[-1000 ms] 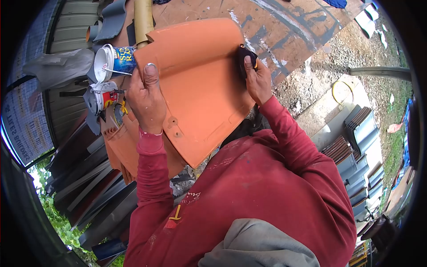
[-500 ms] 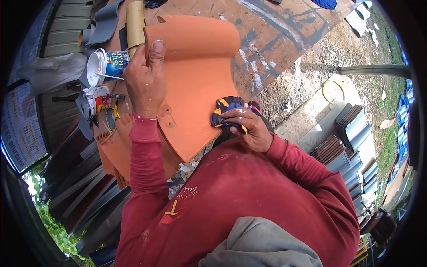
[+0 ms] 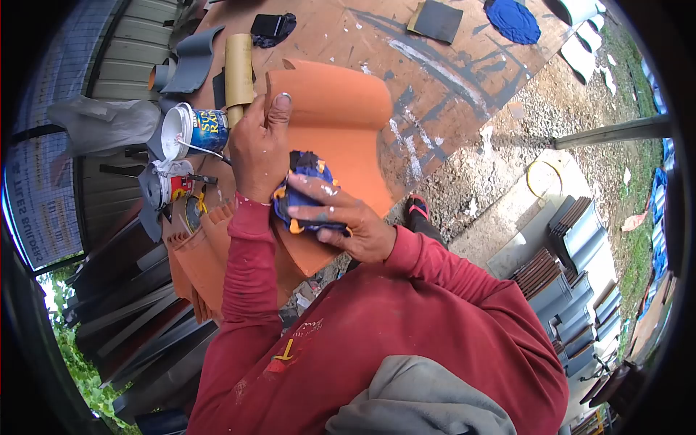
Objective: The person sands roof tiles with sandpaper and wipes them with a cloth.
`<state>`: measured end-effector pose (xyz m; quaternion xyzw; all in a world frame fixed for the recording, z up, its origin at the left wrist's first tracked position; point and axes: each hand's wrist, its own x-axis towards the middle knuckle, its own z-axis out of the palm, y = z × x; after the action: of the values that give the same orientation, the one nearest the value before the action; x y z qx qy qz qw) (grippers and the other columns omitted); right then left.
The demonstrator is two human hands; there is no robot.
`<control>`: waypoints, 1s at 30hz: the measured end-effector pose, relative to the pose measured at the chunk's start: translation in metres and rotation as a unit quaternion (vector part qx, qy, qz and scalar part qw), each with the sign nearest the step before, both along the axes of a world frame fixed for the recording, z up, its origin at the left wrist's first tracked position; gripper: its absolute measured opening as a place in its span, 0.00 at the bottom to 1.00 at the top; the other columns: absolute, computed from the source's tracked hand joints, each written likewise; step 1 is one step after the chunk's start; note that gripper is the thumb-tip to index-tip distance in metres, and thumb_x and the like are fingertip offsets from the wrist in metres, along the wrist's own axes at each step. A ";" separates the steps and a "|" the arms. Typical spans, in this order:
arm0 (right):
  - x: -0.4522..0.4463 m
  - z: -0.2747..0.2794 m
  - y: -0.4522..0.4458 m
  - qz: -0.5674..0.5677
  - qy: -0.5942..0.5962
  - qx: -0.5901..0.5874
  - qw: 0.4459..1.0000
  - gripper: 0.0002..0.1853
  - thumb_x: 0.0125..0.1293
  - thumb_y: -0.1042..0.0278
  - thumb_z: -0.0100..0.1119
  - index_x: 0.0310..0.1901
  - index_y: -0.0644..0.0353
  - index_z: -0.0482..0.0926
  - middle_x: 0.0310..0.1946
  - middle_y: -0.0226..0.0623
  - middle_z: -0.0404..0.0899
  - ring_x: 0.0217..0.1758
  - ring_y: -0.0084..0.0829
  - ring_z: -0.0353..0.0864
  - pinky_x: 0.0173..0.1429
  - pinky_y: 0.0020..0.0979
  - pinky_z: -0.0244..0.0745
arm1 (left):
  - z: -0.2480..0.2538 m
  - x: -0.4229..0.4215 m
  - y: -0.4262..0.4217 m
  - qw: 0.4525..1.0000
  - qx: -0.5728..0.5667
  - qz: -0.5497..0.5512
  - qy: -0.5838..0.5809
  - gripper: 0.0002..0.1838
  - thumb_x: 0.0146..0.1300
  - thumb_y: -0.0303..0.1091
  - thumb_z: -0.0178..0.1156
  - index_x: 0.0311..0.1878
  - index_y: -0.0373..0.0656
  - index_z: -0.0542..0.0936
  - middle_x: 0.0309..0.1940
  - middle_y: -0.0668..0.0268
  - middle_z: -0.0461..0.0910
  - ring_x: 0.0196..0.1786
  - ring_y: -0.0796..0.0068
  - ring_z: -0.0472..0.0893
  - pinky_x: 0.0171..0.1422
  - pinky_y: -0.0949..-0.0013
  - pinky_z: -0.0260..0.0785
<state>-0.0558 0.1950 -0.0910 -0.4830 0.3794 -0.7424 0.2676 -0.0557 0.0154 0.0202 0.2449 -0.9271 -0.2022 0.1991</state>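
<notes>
A curved orange roof tile (image 3: 341,134) lies in front of me over the worktable. My left hand (image 3: 262,148) grips the tile's left side, thumb on top and the other fingers partly hidden. Bunched under the fingers of my right hand (image 3: 355,223) is a blue, black and orange rag (image 3: 307,165), pressed on the lower left part of the tile, close to my left wrist. White paint specks mark the fingers of my right hand.
Left of the tile stand a blue paint bucket (image 3: 206,130) and a red-labelled can (image 3: 175,181). A tan roll (image 3: 238,69) and a phone (image 3: 272,26) lie beyond. More orange tiles (image 3: 214,250) are stacked at lower left. Grey tiles (image 3: 580,232) stand at right; sandpaper (image 3: 437,22) lies on the table (image 3: 370,40).
My right hand has slid the rag leftward across the tile, from its right edge to beside my left wrist. My left hand keeps its hold, and the view has shifted slightly.
</notes>
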 end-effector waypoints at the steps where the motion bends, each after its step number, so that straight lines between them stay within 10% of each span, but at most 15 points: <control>1: 0.003 -0.004 -0.006 0.044 0.071 0.006 0.996 0.24 0.76 0.65 0.63 0.72 0.45 0.78 0.84 0.36 0.58 0.88 0.52 0.51 0.88 0.56 0.44 | 0.000 -0.001 0.001 1.000 -0.013 -0.006 0.016 0.26 0.80 0.56 0.55 0.45 0.37 0.81 0.31 0.44 0.79 0.39 0.36 0.81 0.41 0.50 0.71; 6: 0.001 -0.102 0.033 -0.024 -0.113 0.176 0.978 0.21 0.84 0.59 0.52 0.69 0.59 0.79 0.79 0.39 0.68 0.86 0.38 0.56 0.88 0.42 0.46 | 0.006 0.009 -0.007 0.999 0.017 0.023 0.037 0.25 0.79 0.55 0.56 0.43 0.39 0.82 0.32 0.47 0.83 0.40 0.43 0.86 0.41 0.49 0.73; 7: 0.006 -0.139 0.042 -0.035 -0.248 0.223 0.942 0.22 0.85 0.55 0.51 0.69 0.60 0.79 0.66 0.38 0.82 0.72 0.29 0.74 0.78 0.33 0.63 | 0.004 0.016 -0.014 0.999 0.018 0.032 0.025 0.26 0.79 0.56 0.55 0.41 0.39 0.82 0.31 0.47 0.83 0.39 0.42 0.86 0.41 0.49 0.73; 10: -0.006 -0.130 0.051 -0.055 -0.125 0.341 0.930 0.25 0.85 0.54 0.52 0.73 0.61 0.75 0.42 0.24 0.85 0.46 0.16 0.76 0.55 0.28 0.74 | -0.001 0.018 -0.024 0.998 0.025 0.046 0.043 0.28 0.78 0.59 0.55 0.39 0.39 0.81 0.29 0.47 0.83 0.37 0.41 0.85 0.40 0.48 0.74; 13: 0.014 -0.031 0.027 0.017 -0.026 0.166 0.986 0.22 0.83 0.62 0.53 0.74 0.55 0.75 0.77 0.37 0.72 0.80 0.37 0.67 0.83 0.38 0.58 | -0.009 0.026 -0.031 0.996 0.004 0.047 0.073 0.32 0.77 0.64 0.54 0.37 0.39 0.81 0.27 0.48 0.83 0.36 0.39 0.85 0.39 0.46 0.73; 15: 0.028 -0.009 0.012 0.014 0.194 0.092 0.977 0.23 0.81 0.64 0.55 0.74 0.53 0.75 0.82 0.35 0.65 0.86 0.44 0.56 0.87 0.46 0.52 | -0.003 0.031 -0.026 0.997 0.020 0.018 0.073 0.32 0.76 0.65 0.54 0.37 0.39 0.81 0.28 0.47 0.83 0.37 0.39 0.85 0.39 0.45 0.73; 19: 0.027 -0.066 0.018 -0.032 0.187 0.188 0.964 0.21 0.81 0.64 0.55 0.72 0.53 0.77 0.81 0.36 0.66 0.87 0.44 0.56 0.87 0.48 0.51 | -0.008 0.055 -0.043 0.993 0.045 -0.060 0.088 0.27 0.77 0.58 0.58 0.37 0.39 0.81 0.26 0.50 0.81 0.31 0.47 0.84 0.37 0.54 0.72; 21: 0.023 -0.126 0.031 -0.136 -0.035 0.333 0.932 0.20 0.81 0.57 0.57 0.64 0.61 0.81 0.56 0.46 0.87 0.59 0.38 0.84 0.65 0.37 0.75 | -0.024 0.065 -0.058 0.982 0.079 -0.103 0.137 0.26 0.78 0.56 0.58 0.38 0.38 0.81 0.25 0.52 0.79 0.29 0.55 0.81 0.36 0.58 0.69; 22: 0.014 -0.130 0.044 -0.202 -0.091 0.328 0.918 0.22 0.81 0.51 0.58 0.60 0.64 0.82 0.42 0.42 0.89 0.43 0.26 0.83 0.51 0.33 0.77 | -0.036 0.067 -0.067 0.963 0.111 -0.142 0.198 0.25 0.78 0.54 0.59 0.38 0.37 0.81 0.23 0.55 0.77 0.27 0.63 0.78 0.35 0.62 0.67; 26: -0.008 -0.141 0.066 -0.347 -0.219 0.271 0.871 0.22 0.85 0.51 0.53 0.55 0.65 0.84 0.43 0.31 0.89 0.43 0.19 0.81 0.51 0.28 0.77 | -0.063 0.056 -0.099 0.951 0.114 -0.162 0.237 0.29 0.78 0.57 0.59 0.39 0.34 0.79 0.23 0.64 0.71 0.31 0.80 0.69 0.36 0.67 0.64; 30: -0.009 -0.139 0.063 -0.382 -0.185 0.326 0.844 0.22 0.84 0.52 0.53 0.57 0.65 0.84 0.43 0.30 0.88 0.44 0.18 0.81 0.52 0.27 0.76 | -0.119 0.033 -0.156 0.955 0.192 -0.129 0.187 0.27 0.77 0.54 0.62 0.48 0.33 0.85 0.33 0.60 0.86 0.38 0.78 0.80 0.45 0.67 0.73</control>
<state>-0.0650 0.2578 -0.2304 -0.0380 0.6977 -0.6949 0.1698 -0.0222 -0.1403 -0.0986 0.1145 -0.8406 -0.4430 0.2900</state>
